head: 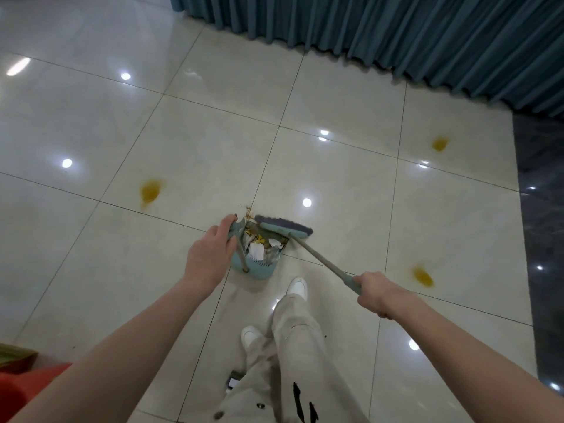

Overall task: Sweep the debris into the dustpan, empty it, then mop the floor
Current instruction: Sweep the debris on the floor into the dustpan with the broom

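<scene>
A teal dustpan (259, 268) stands on the pale tiled floor just ahead of my feet, filled with paper scraps and yellow bits (263, 244). My left hand (210, 254) grips the top of the dustpan's upright handle. My right hand (377, 293) is closed around the teal grip of the broom's long handle. The broom head (283, 228) with dark bristles rests at the dustpan's mouth. A few brown crumbs (247, 210) lie on the tile just beyond the pan.
Three yellow-orange stains mark the tiles: left (150, 190), far right (440, 144) and near right (423, 276). A teal curtain (396, 35) hangs along the back. Dark tiles (540, 209) border the right. A red object (27, 389) sits at lower left.
</scene>
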Demonstrator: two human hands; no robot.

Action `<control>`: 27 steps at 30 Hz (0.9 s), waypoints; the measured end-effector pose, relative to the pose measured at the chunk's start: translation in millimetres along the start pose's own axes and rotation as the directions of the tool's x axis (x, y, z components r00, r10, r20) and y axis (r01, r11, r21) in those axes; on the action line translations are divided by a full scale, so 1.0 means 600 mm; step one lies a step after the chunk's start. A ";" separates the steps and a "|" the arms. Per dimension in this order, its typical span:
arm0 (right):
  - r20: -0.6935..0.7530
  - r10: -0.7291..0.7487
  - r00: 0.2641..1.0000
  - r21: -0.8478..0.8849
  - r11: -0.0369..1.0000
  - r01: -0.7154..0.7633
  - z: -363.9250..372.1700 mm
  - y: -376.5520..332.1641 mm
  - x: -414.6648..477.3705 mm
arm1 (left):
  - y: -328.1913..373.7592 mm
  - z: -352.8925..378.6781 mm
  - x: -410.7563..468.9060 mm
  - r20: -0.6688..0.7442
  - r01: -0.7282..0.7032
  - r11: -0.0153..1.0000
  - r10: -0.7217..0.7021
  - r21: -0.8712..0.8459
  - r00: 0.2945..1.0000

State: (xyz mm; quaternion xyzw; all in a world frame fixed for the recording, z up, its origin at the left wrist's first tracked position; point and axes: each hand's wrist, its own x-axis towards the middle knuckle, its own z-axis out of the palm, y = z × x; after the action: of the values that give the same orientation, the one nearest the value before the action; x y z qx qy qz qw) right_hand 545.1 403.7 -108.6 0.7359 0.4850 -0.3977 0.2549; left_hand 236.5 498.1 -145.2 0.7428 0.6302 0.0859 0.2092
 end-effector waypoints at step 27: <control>-0.158 0.027 0.987 -0.051 0.998 -0.035 0.030 -0.006 0.006 | -0.020 -0.004 -0.032 -0.003 0.014 0.999 -0.014 0.043 1.000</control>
State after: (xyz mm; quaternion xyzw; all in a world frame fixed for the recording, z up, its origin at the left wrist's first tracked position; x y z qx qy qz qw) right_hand 536.4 393.0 -121.5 0.7654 0.5025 -0.3213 0.2417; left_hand 221.1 481.1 -145.3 0.7424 0.6374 0.0719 0.1931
